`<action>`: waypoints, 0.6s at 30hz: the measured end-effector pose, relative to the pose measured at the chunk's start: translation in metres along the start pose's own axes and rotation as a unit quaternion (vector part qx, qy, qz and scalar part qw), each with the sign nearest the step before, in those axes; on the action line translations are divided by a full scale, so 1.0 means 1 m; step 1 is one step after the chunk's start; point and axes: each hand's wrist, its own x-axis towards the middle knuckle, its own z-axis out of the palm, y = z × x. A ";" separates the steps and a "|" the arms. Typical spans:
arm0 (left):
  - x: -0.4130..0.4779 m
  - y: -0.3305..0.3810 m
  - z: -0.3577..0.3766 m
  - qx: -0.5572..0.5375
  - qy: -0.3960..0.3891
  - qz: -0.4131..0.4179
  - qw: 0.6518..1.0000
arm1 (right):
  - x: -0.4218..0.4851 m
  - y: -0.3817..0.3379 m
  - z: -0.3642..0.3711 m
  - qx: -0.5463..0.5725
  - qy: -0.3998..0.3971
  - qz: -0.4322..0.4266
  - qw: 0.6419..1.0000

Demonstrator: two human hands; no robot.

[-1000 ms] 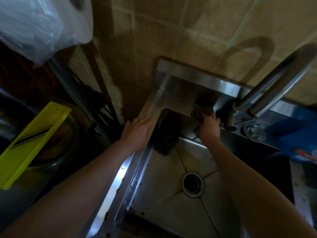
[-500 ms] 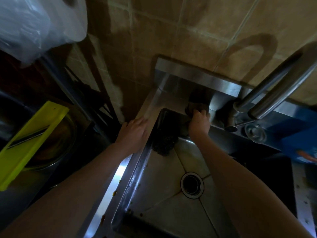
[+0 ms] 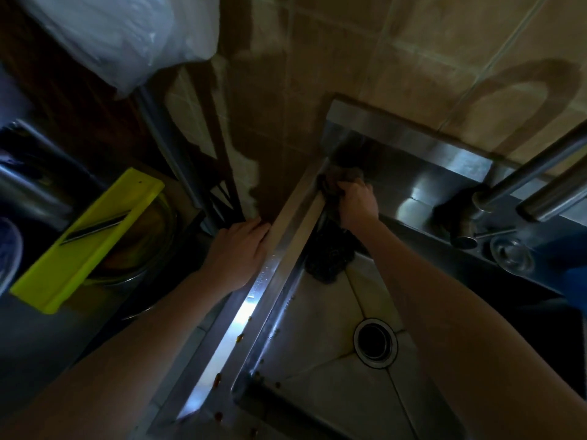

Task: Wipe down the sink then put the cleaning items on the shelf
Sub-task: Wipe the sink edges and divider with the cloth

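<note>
A stainless steel sink fills the lower right, its round drain near the middle of the basin. My right hand grips a dark cloth and presses it on the rim at the sink's far left corner. A dark scrubber-like lump lies in the basin just below that hand. On the sink's left rim rests my left hand, fingers flat. Brown specks dot the front left of the rim and basin.
A steel faucet arches in from the right over the back ledge. A yellow-green slicer lies over a metal bowl on the left counter. A plastic bag hangs at the top left. Tiled wall stands behind.
My right hand has slid the cloth leftward along the back rim, from near the faucet base to the far left corner. My left hand has stayed on the left rim.
</note>
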 end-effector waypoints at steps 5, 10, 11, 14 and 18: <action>-0.019 -0.009 0.004 -0.013 -0.011 -0.009 1.000 | -0.006 -0.014 0.008 -0.003 -0.035 -0.064 0.997; -0.042 -0.009 0.008 -0.010 -0.019 -0.001 1.000 | -0.031 -0.020 0.018 -0.014 -0.050 -0.085 0.995; -0.047 -0.009 0.009 -0.010 -0.021 -0.001 1.000 | -0.039 -0.022 0.020 -0.002 -0.045 -0.089 0.995; -0.058 -0.007 0.013 -0.003 -0.023 -0.001 1.000 | -0.068 -0.031 0.029 0.027 -0.026 -0.104 0.994; -0.071 -0.006 0.013 0.003 -0.025 -0.011 1.000 | -0.106 -0.040 0.038 0.041 -0.046 -0.118 0.991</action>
